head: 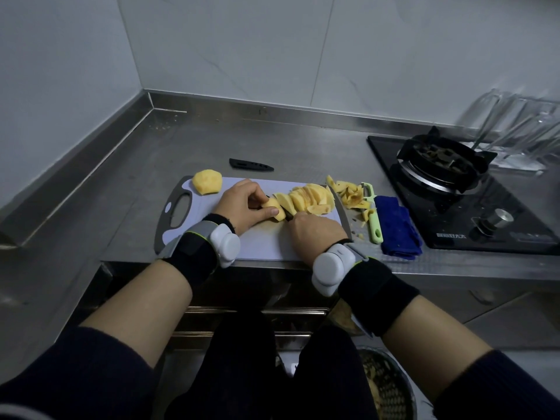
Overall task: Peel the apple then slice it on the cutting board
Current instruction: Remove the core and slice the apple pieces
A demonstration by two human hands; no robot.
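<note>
Grey tiled walls (pixel 272 40) back our steel desk (pixel 121 165), where the cutting board (pixel 260 241) lies. Our left hand (pixel 242 204) pinches the apple piece (pixel 274 207) at its 3 o'clock. Our right hand (pixel 312 230), at the piece's 5 o'clock, grips the knife (pixel 290 214) set against it. Cut slices (pixel 312 198) fan toward 2 o'clock, and a peeled half (pixel 207 182) sits at the board's 10 o'clock.

Dim, even light; wide-angle edges warp, right side blurred.

Peeled yellow apple (pixel 309 200), mostly sliced, on pale cutting board (pixel 263 241)
</note>
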